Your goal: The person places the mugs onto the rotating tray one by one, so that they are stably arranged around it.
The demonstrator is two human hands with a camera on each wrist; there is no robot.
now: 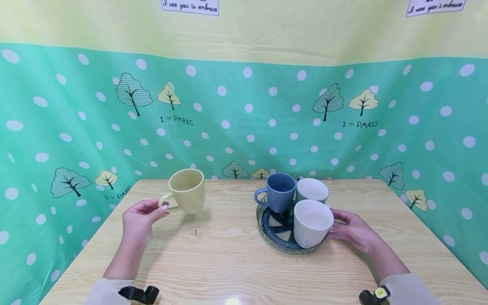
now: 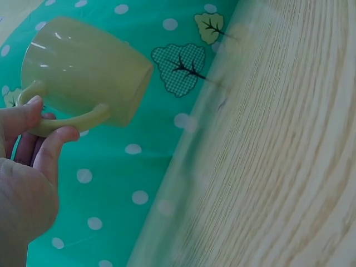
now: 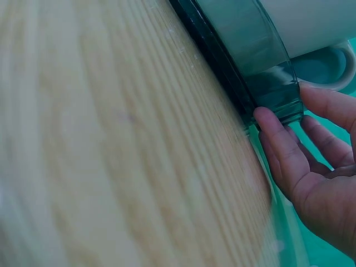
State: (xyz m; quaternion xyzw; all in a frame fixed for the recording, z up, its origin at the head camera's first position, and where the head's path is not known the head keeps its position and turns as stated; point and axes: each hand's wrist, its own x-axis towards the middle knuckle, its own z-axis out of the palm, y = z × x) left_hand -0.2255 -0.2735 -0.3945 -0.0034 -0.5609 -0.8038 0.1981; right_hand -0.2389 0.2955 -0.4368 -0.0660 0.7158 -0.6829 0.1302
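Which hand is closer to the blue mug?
Right. The right hand touches the tray holding the blue mug; the left hand is across the table, holding the yellow mug.

Both arms wear pale beige long sleeves ending at the wrists. A black clip-like device sits on the left sleeve (image 1: 139, 293); the right sleeve (image 1: 409, 288) carries a black one with a round yellow tag. The left hand (image 1: 140, 218) and right hand (image 1: 352, 231) are bare.

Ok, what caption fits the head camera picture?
Left hand lifts yellow mug; right hand touches tray of three mugs.
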